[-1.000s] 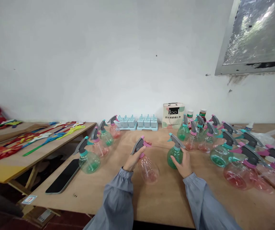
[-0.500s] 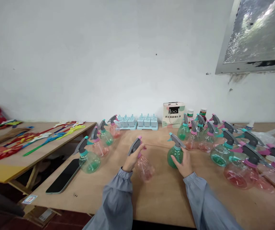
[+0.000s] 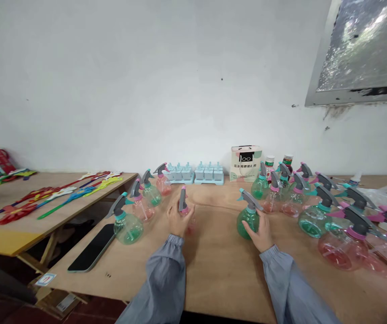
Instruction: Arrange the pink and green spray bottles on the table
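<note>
My left hand point(image 3: 179, 219) is closed around a pink spray bottle point(image 3: 184, 204) near the middle of the table. The bottle stands upright, its grey trigger head above my fingers and most of its body hidden behind them. To the right, my right hand point(image 3: 261, 230) grips a green spray bottle point(image 3: 245, 219) by its side, thumb across the front; its turquoise nozzle points left. Left of my hands, another green spray bottle point(image 3: 128, 228) and a pink one point(image 3: 142, 209) lead a row of several running back. More spray bottles point(image 3: 343, 245), pink and green, crowd the table's right side.
A black phone point(image 3: 92, 248) lies at the table's left edge. Pale blue ice-pop moulds point(image 3: 209, 173) and a paper bag point(image 3: 246, 164) stand by the wall. On the side table point(image 3: 18, 231) lie colourful hand-shaped sticks point(image 3: 58, 198).
The pink bottle in my left hand has gone from tilted to upright, turned, and shifted slightly left. My right hand stays on the green bottle. The view has shifted slightly.
</note>
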{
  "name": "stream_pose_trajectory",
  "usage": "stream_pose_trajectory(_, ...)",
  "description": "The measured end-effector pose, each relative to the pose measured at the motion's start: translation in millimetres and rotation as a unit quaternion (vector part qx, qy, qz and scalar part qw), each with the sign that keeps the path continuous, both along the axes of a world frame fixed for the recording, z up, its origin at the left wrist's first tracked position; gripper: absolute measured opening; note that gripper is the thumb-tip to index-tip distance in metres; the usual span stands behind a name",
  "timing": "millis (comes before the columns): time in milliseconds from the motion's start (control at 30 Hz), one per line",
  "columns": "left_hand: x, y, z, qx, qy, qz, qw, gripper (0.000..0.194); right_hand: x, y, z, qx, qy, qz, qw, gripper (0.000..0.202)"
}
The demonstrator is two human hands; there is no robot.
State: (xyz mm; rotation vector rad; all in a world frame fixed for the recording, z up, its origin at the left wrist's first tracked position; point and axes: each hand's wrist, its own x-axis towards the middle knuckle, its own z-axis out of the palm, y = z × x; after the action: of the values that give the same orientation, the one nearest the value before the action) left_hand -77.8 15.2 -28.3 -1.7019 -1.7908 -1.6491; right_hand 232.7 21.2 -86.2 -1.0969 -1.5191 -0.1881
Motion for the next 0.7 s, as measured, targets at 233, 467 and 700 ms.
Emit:
stream_pose_trajectory(233, -8.8, -1.9, -38.2, -0.089, 0.062, 0.038, 0.993, 0.066, -3.5, 1.5, -0.7, -0.006, 0.0, 0.01, 1.0, 0.059)
stream_pose_trajectory(467, -33.2, 61.5, 23.5, -0.197, -0.013, 0.083, 0.977, 0.065, -14.3, -1.1, -13.1, -0.02, -0.005, 0.031, 0.999, 0.071)
stream_pose_trajectory(700, -34.9, 99.5, 56.4, -0.141, -0.077, 0.052, 0.986, 0.042, -22.3, -2.7, -19.8, -0.04, -0.012, 0.036, 0.998, 0.081)
